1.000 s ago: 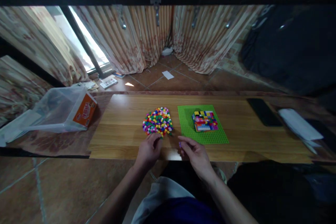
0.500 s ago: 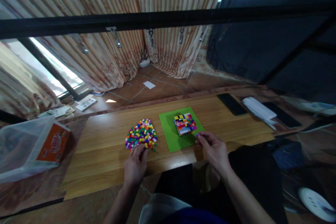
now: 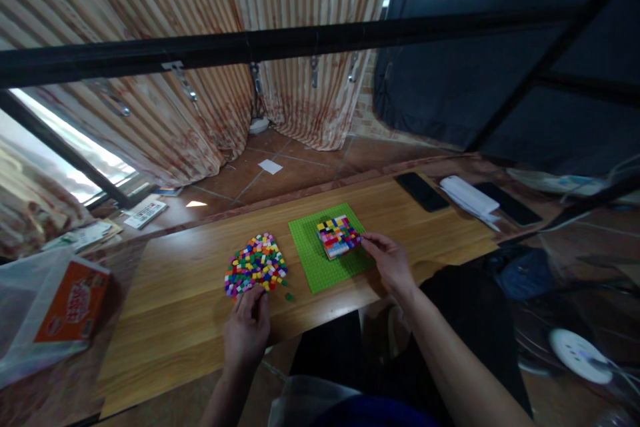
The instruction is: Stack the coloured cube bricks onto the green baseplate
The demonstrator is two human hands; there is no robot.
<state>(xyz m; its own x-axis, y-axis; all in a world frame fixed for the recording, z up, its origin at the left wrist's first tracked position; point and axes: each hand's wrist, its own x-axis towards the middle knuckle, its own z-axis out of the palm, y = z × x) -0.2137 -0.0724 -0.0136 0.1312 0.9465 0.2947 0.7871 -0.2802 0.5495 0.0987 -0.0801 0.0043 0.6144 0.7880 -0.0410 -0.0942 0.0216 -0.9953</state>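
Note:
A low block built of many coloured toy bricks sits on a green studded baseplate. My right hand pinches a small purple brick at the block's right edge; whether it touches the block I cannot tell. Left of the baseplate lies a heap of loose toy bricks in mixed colours. My left hand rests at the heap's near edge with fingers drawn together, and their tips hide whatever is between them. One loose green brick lies apart from the heap.
The wooden board carries a dark phone at its far right. Beyond that are a white item and another dark flat device. A clear plastic bin with an orange label stands at left. A dark rail crosses above.
My right hand has carried the purple brick from beside the baseplate to the block's right edge. My left hand stays at the heap. The view has turned to the right.

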